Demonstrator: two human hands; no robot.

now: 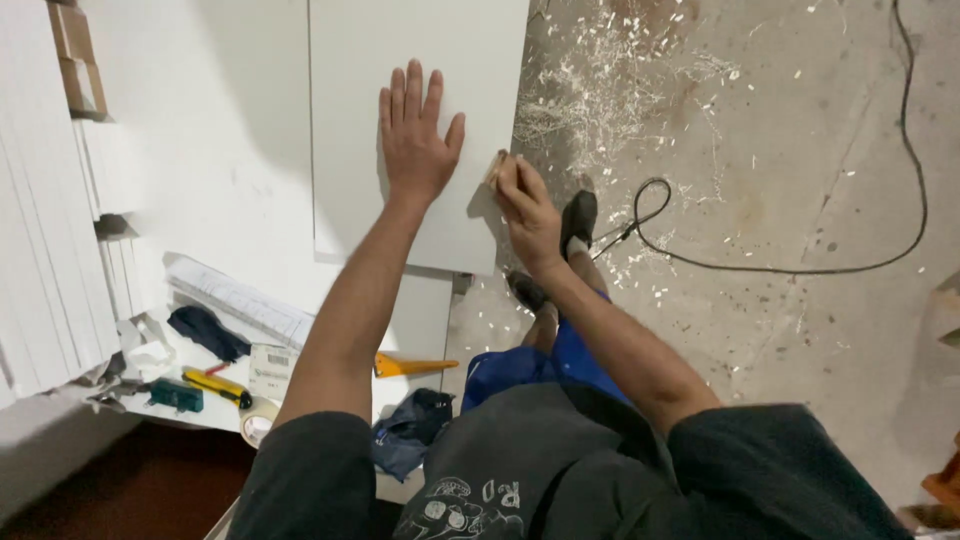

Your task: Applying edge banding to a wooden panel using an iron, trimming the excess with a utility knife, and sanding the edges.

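A white flat panel [400,60] lies on a white work surface [220,150], its right edge overhanging the floor. My left hand [415,135] rests flat on the panel with fingers spread, pressing down. At the panel's right edge, my right hand [525,205] is closed around a small tan block [497,168] that touches that edge. What the block is made of is hard to tell.
Stacked white boards [45,230] stand at the left. Near the front lie a yellow utility knife [215,387], a tape roll [258,422], an orange tool [412,366], a dark cloth [208,332] and papers. A black cable [780,268] loops over the shaving-strewn concrete floor [780,150].
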